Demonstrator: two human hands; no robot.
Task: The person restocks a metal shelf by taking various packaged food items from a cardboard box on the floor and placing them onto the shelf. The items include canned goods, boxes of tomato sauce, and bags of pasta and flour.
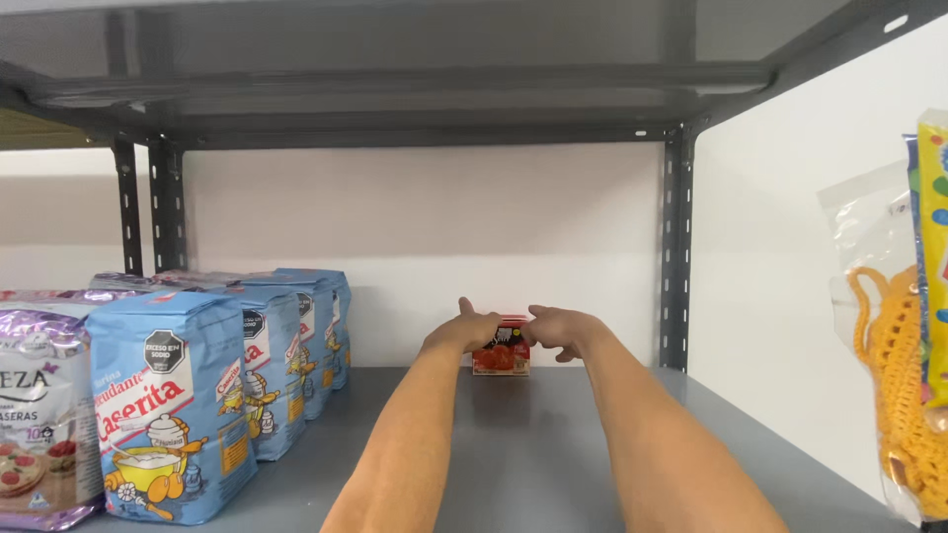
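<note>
While both my hands, left hand (472,330) and right hand (560,330), clasp the small red carton (501,353) mid-frame, it looks light, stiff-sided, best gripped by its flanks.

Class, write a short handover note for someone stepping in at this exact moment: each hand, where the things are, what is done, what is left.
Left hand: on the left side of the small red carton.
Right hand: on the carton's top right.
Carton: upright at the back of the grey metal shelf, near the white wall.
Blue flour bags: in a row at the shelf's left, a purple bag in front.
Done: carton stands on the shelf.
Left: hands not yet off the carton.
</note>
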